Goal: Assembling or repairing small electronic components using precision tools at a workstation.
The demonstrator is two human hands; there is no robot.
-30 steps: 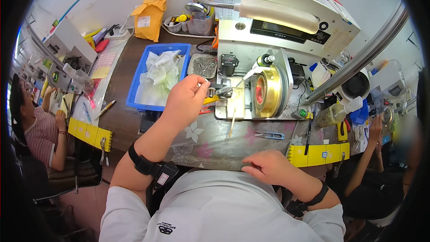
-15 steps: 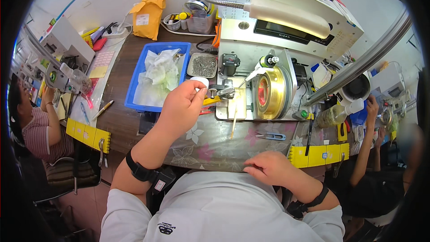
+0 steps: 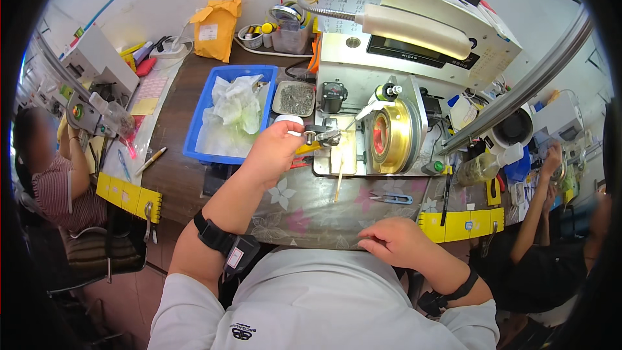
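My left hand (image 3: 275,149) is closed in a pinch at the left side of a small metal clamp (image 3: 323,135) on the bench machine. Whatever lies between its fingertips is too small or hidden to name. Just behind those fingers sits a round white lid-like piece (image 3: 289,118). A gold-coloured spool (image 3: 392,136) with a red centre stands upright on the machine, right of the clamp. My right hand (image 3: 396,241) rests at the table's front edge, loosely curled with thumb and fingers apart, holding nothing that I can see. Farther in from it lie blue-handled thread snips (image 3: 391,198).
Left of the machine are a blue tray (image 3: 188,146) with crumpled white sheets and a dish of small metal parts (image 3: 295,98). A lamp (image 3: 414,29) overhangs the machine. A thin stick (image 3: 339,185) juts toward me. Other people sit at both sides, beside yellow strips (image 3: 126,196) along the edge.
My left hand and forearm have shifted a little right, bringing the pinched fingertips closer to the clamp. My right hand stays at the table edge, almost unmoved.
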